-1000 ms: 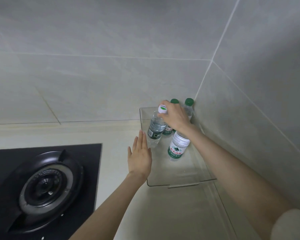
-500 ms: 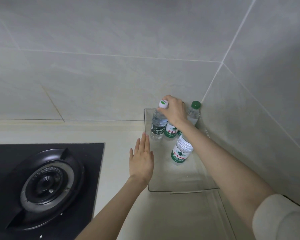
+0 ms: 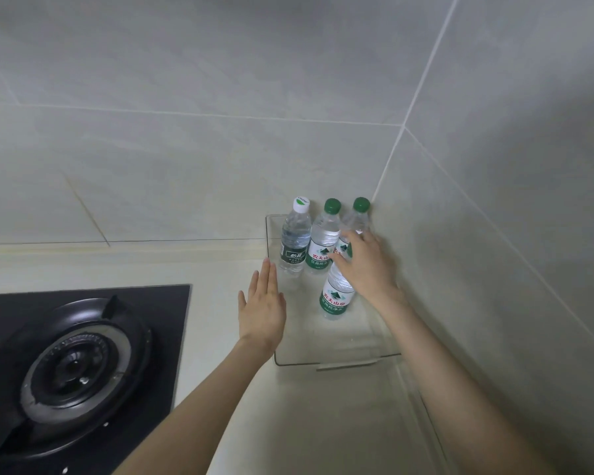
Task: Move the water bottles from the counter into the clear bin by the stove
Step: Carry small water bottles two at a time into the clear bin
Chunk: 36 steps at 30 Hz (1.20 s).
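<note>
Four water bottles (image 3: 294,245) upright at 12 o'clock end of clear bin (image 3: 323,363); left hand (image 3: 263,306) flat, fingers together, on its 9 o'clock wall, likely bracing it; right hand (image 3: 364,265) loosely spread over them, gripping nothing.

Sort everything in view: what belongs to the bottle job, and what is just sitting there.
Job: clear bin; white-capped bottle; middle green-capped bottle; corner green-capped bottle; front bottle; left hand, beside the bin; right hand, over the bottles.
Lying about: gas burner; black stove top; tiled wall.
</note>
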Available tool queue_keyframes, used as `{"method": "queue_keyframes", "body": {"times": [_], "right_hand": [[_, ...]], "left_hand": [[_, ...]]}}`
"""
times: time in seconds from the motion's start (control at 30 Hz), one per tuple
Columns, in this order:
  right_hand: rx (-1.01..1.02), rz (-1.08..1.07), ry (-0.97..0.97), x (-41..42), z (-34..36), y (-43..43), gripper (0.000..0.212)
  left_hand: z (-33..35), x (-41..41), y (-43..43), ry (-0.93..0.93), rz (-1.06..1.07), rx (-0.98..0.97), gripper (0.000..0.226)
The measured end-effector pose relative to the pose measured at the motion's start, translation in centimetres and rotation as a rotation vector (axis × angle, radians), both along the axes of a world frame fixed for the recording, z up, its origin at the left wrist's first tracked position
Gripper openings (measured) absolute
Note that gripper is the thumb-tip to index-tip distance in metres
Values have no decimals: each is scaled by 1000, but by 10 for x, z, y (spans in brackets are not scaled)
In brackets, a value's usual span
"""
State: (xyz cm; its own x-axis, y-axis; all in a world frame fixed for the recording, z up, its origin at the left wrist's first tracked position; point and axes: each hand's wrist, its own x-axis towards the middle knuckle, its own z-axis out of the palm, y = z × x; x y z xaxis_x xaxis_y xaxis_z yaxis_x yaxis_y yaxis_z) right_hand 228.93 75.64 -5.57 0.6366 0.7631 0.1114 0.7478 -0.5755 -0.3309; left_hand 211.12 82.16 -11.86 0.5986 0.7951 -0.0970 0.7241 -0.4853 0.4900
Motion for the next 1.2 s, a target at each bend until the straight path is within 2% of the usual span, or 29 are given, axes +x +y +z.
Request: {"method": "queue_keyframes", "body": {"times": [0.1,0.3,0.83,1.07,1.2], "right_hand": [[-33,-57,-49,0,-2,-8,39],[151,-91,110,10,11,1,26],[192,-137,35,42,6,16,23],[334,-122,125,35,-3,9,46],[386,-83,94,27,0,-5,52]], "left_hand": [[0,0,0,8,-6,17,58],[0,0,0,3,-5,25,58],[-3,-1,1,2,-26,33,57],[0,-3,0,43,-29,52,56],[5,-6,3,122,-69,110,57]]}}
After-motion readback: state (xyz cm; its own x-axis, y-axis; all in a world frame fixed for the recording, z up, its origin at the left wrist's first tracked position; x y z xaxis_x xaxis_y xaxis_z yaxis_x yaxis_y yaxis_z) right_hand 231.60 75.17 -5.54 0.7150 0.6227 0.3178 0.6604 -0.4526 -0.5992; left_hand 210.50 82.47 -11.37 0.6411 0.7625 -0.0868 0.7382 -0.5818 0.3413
